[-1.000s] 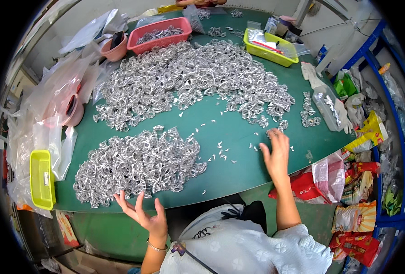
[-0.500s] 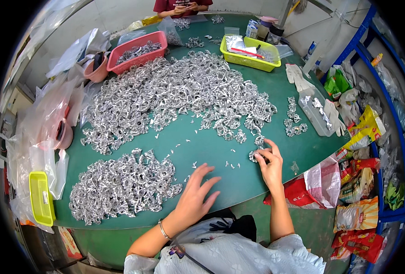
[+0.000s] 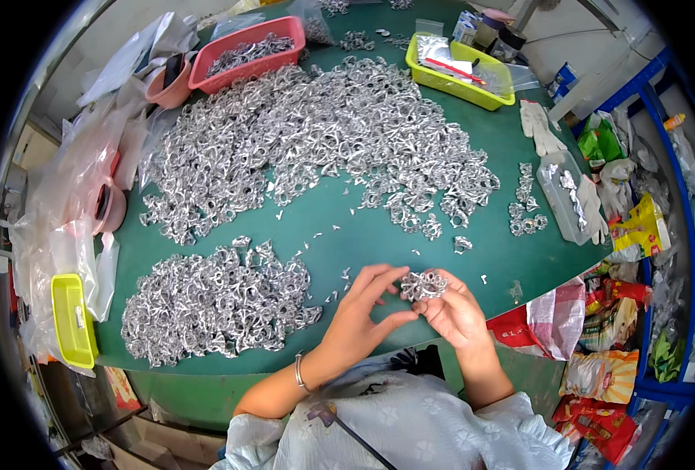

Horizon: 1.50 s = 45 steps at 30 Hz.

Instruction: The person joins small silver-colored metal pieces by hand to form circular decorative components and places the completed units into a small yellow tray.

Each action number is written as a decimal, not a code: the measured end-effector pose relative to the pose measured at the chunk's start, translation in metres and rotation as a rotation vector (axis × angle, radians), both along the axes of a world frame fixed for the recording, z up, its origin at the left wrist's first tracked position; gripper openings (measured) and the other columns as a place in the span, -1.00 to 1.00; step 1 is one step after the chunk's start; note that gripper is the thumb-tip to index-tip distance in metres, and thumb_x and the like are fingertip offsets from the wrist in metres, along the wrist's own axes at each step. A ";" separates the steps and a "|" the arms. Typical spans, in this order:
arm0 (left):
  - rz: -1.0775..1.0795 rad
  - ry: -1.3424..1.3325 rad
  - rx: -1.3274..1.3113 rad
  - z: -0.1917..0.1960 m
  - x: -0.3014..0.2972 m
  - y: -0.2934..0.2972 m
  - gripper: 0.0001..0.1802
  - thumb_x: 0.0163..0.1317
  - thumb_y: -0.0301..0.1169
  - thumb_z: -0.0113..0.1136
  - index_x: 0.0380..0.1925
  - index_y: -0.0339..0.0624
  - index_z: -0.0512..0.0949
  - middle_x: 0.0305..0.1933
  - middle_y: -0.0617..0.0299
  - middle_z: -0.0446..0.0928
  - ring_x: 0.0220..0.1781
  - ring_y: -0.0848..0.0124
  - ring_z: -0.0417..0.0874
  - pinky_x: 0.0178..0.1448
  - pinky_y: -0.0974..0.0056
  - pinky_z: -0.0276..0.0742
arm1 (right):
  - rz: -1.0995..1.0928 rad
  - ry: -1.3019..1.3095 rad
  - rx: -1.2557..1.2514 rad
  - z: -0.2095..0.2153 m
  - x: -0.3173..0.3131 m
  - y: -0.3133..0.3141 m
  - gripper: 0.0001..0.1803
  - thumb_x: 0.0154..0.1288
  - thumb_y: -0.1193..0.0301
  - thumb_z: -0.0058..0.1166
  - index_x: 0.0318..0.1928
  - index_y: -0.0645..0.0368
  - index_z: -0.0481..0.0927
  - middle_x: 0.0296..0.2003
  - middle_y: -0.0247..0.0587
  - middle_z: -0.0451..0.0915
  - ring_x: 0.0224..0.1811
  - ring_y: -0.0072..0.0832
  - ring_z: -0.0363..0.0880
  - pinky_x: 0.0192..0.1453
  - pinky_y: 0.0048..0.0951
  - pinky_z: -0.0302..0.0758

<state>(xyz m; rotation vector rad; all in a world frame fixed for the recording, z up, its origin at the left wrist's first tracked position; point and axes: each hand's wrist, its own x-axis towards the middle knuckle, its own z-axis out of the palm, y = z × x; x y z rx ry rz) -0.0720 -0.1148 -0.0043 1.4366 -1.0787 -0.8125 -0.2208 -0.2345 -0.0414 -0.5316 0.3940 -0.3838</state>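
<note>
My right hand [image 3: 458, 313] grips a silvery ring-shaped metal piece [image 3: 423, 286] with a lobed, flower-like outline, held above the table's near edge. Just left of it is my left hand [image 3: 363, 312], thumb and fingers spread apart, fingertips close to the piece; whether they touch it I cannot tell. To the left lies a smaller heap [image 3: 218, 305] of similar silvery pieces. A much larger heap [image 3: 316, 141] of them arches across the table beyond my hands. One loose piece [image 3: 462, 244] rests a little past my right hand.
Small metal scraps dot the green table [image 3: 269, 235]. Behind the large heap stand a pink basket [image 3: 245, 66] and a yellow-green basket [image 3: 461, 94]. A clear tray [image 3: 564, 200] and white gloves [image 3: 541, 129] lie at right. A yellow-green tray [image 3: 73, 321] sits at left.
My right hand has drawn a metal piece back from near the large heap toward me. My left hand has moved right to meet it. The view has shifted slightly.
</note>
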 end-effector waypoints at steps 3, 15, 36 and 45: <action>0.077 0.002 -0.022 -0.006 0.004 0.006 -0.56 0.02 -0.64 0.25 -0.02 -0.26 0.48 0.05 0.11 0.40 -0.02 0.38 0.53 -0.11 0.40 0.53 | -0.029 0.045 -0.005 0.007 0.015 0.015 -0.76 0.33 0.45 -0.06 -0.06 0.29 0.48 -0.13 -0.08 0.54 -0.07 -0.35 0.53 0.00 -0.34 0.48; 0.221 -0.230 -0.179 -0.009 0.019 0.055 -0.69 0.03 -0.67 0.24 -0.16 -0.28 0.56 0.00 0.12 0.46 -0.11 0.44 0.56 -0.10 0.38 0.62 | -0.119 0.262 -0.893 0.028 0.036 0.064 -0.82 0.29 0.45 0.04 -0.24 0.37 0.52 -0.37 -0.22 0.49 -0.33 -0.55 0.40 -0.29 -0.52 0.33; 0.034 0.941 -0.102 -0.021 0.022 0.074 -0.66 0.19 -0.52 0.15 -0.02 -0.38 0.43 -0.18 0.09 0.55 -0.22 0.34 0.60 -0.10 0.27 0.56 | 0.078 -0.055 -0.103 0.029 0.045 0.069 -0.79 0.33 0.37 -0.03 -0.22 0.30 0.50 -0.54 -0.26 0.47 -0.60 -0.59 0.33 -0.52 -0.59 0.24; 0.034 0.703 -0.327 -0.017 0.021 0.073 -0.58 0.07 -0.70 0.18 0.00 -0.41 0.43 0.04 0.07 0.41 0.01 0.42 0.50 0.02 0.37 0.49 | -0.146 0.023 -0.552 0.033 0.044 0.078 -0.87 0.24 0.51 0.09 -0.26 0.34 0.54 -0.35 -0.18 0.58 -0.48 -0.60 0.44 -0.39 -0.60 0.39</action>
